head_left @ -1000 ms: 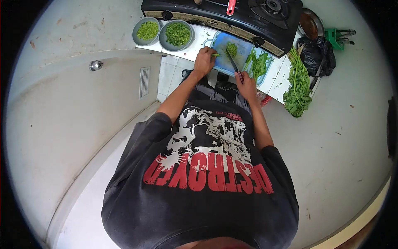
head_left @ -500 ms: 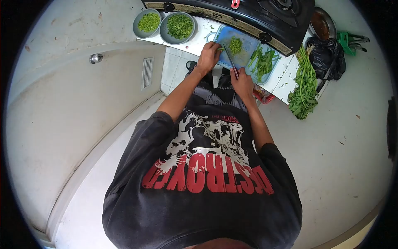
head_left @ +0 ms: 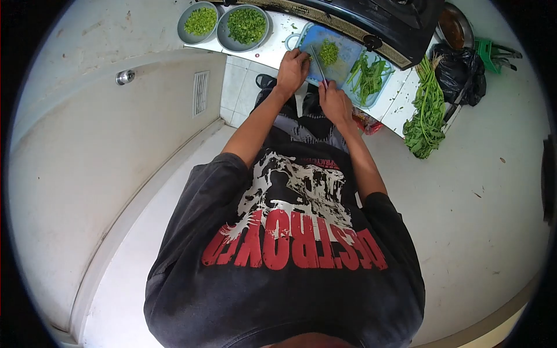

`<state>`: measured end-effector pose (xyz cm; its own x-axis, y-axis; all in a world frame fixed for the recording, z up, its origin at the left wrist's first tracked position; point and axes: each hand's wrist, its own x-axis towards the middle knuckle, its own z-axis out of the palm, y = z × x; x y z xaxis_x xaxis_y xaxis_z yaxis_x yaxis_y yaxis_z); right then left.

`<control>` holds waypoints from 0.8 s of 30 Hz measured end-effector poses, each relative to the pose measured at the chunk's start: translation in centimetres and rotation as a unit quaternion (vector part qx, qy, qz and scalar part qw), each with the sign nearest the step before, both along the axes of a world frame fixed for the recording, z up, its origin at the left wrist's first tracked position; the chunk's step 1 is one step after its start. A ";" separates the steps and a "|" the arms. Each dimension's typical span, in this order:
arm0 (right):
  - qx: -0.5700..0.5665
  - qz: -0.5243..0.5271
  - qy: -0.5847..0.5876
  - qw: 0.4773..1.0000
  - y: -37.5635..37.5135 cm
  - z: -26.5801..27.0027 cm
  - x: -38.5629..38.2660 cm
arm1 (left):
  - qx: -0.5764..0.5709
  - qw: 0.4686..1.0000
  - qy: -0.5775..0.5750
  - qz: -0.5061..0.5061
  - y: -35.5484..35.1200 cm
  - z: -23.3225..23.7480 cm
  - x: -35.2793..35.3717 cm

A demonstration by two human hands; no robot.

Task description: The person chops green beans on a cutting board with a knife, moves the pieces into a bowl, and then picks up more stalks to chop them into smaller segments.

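My right hand is closed round the handle of a knife, whose blade lies over the blue cutting board. At the board's left edge my left hand is closed, its fingers bunched near the blade; in it are green stems, mostly hidden by the fingers. A small heap of chopped green stems sits on the board, just right of the blade. Uncut leafy greens rest in a light blue tray under and beside the board's right side.
Two grey bowls of chopped greens stand left. A black stove runs behind the board. Rightward are a bunch of greens, a black plastic bag, a pan and a green basket.
The whole view has shifted slightly, with the bowls and stove higher in it. Both hands remain at the board, and the knife is more upright in the view.
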<state>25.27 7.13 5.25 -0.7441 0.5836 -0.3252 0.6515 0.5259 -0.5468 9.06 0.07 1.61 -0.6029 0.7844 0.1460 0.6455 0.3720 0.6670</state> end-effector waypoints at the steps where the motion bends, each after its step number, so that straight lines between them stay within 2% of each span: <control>1: 0.005 0.003 -0.004 1.000 -0.2 -0.1 -0.3 | -0.007 1.000 -0.001 0.002 0.0 0.0 0.1; 15: 0.065 0.021 -0.005 0.998 0.3 -2.5 -4.3 | -0.024 1.000 0.012 -0.003 -0.2 -0.5 -0.1; 18: 0.090 0.015 0.012 0.996 0.0 -2.7 -4.2 | -0.009 1.000 0.021 0.002 -0.2 -0.7 0.0; 24: 0.050 0.019 -0.029 0.998 -0.9 -1.2 -1.7 | 0.053 0.998 -0.001 0.016 -0.1 -1.3 0.0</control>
